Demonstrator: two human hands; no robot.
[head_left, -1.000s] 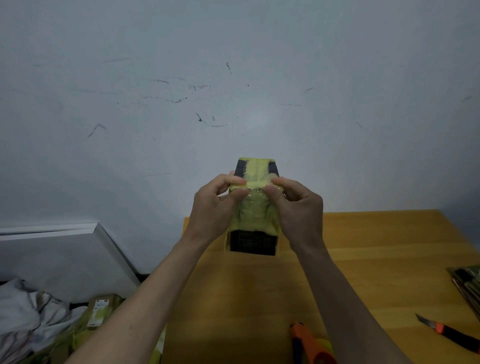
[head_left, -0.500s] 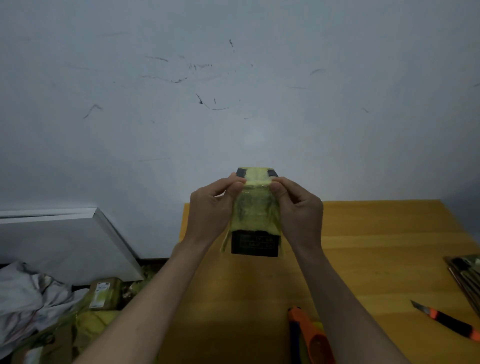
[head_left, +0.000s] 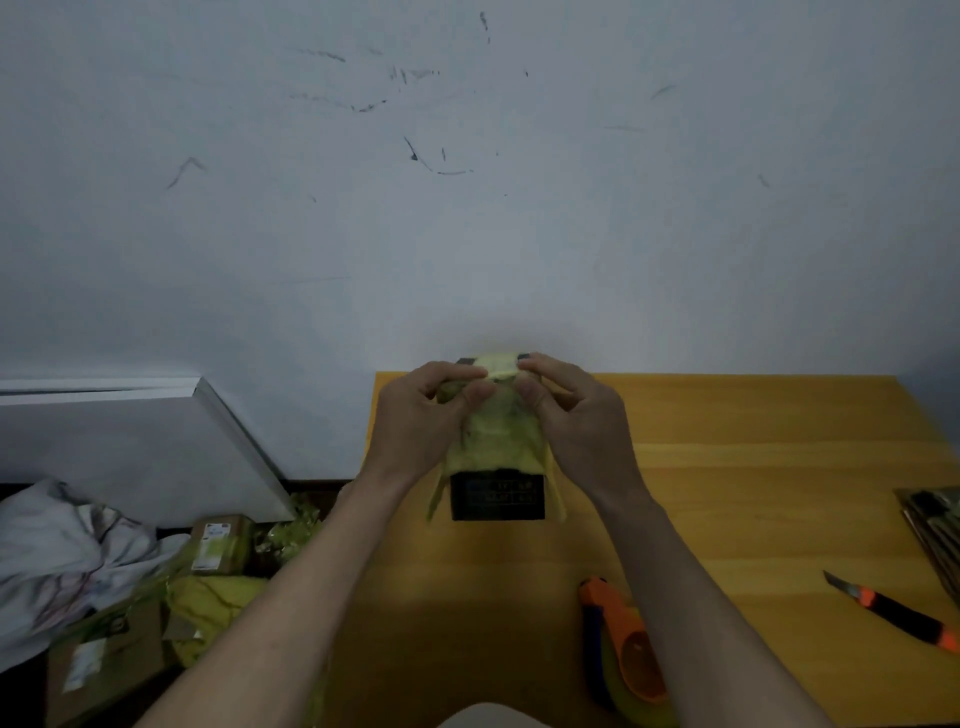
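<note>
A small black box wrapped in yellow tape is held up over the far part of a wooden table. My left hand pinches the tape at the box's upper left. My right hand pinches it at the upper right, fingertips nearly meeting at the top. The box's near black face with faint print shows below the tape; loose tape ends hang at both sides.
An orange tape dispenser lies on the table near me. An orange-and-black utility knife lies at right, beside a dark stack at the table's edge. Left of the table, on the floor, are cardboard parcels, yellow wrapping and crumpled cloth.
The box and both hands have sunk lower in view and tipped toward me. My fingertips have slid up the tape to the box's top edge.
</note>
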